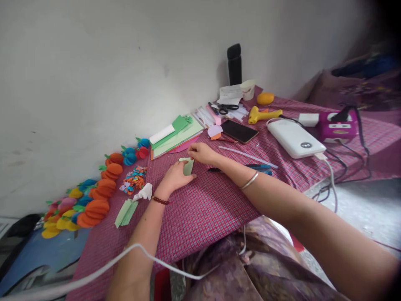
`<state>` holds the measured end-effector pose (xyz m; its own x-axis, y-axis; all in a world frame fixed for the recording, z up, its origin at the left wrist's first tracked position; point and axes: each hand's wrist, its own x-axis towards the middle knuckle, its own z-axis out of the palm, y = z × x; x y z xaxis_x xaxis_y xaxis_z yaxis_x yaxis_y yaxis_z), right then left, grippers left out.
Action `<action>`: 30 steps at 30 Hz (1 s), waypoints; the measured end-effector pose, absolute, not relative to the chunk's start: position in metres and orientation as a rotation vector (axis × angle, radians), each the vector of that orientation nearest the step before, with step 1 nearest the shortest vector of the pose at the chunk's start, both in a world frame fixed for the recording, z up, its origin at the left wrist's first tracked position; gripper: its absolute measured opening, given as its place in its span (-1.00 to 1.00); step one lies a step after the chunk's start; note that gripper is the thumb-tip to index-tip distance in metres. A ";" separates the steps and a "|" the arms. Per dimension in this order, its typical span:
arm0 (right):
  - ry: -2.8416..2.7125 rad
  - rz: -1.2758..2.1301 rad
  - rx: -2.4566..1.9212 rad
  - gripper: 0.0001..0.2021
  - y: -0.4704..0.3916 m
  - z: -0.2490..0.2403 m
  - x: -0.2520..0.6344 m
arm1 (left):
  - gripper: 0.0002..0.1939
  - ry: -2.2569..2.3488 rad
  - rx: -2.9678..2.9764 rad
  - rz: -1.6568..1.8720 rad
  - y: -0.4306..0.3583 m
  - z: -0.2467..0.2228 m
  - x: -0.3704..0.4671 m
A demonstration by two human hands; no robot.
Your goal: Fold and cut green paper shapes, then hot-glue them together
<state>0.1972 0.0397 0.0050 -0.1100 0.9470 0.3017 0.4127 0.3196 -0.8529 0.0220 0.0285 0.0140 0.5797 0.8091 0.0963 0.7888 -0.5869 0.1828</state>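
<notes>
A small piece of pale green paper (188, 168) is between my hands, just above or on the checked tablecloth (200, 209). My left hand (176, 176) grips its left side, thumb stretched along the lower edge. At its upper corner, the fingers of my right hand (202, 153) are pinched together on the paper. Folded pale green strips (126, 213) lie to the left of my left forearm, beside a crumpled white tissue (143, 192). Behind my hands is a stack of coloured paper sheets (175, 140) with a white roll (162, 134) on it.
Orange paper pumpkins (94, 213) and other coloured paper balls line the left edge, near a pile of paper scraps (134, 179). To the right are a phone (239, 131), black scissors (227, 109), a yellow glue gun (265, 115), a white power bank (296, 138) and a purple power box (338, 125) with cables.
</notes>
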 end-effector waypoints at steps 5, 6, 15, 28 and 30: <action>-1.739 0.726 -1.239 -0.86 0.038 0.006 0.198 | -0.62 1.544 2.642 0.390 0.019 0.004 0.033; -1.747 0.726 -1.239 -0.86 0.039 0.006 0.198 | -0.63 1.564 2.629 0.412 0.019 0.004 0.033; -1.762 0.747 -1.232 -0.86 0.039 0.008 0.199 | -0.79 1.551 2.447 0.502 0.028 0.004 0.016; -1.557 0.817 -1.184 -0.84 0.040 0.009 0.200 | -0.86 1.441 1.911 1.167 0.043 0.010 -0.009; -1.499 0.872 -1.164 -0.82 0.040 0.007 0.198 | -0.84 1.412 1.794 1.331 0.042 0.016 -0.009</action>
<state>0.1975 0.0398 0.0071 -0.0308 0.9608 0.2756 0.2353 0.2750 -0.9322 -0.0090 0.0415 0.0163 -0.0129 0.9222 0.3865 0.4401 -0.3418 0.8303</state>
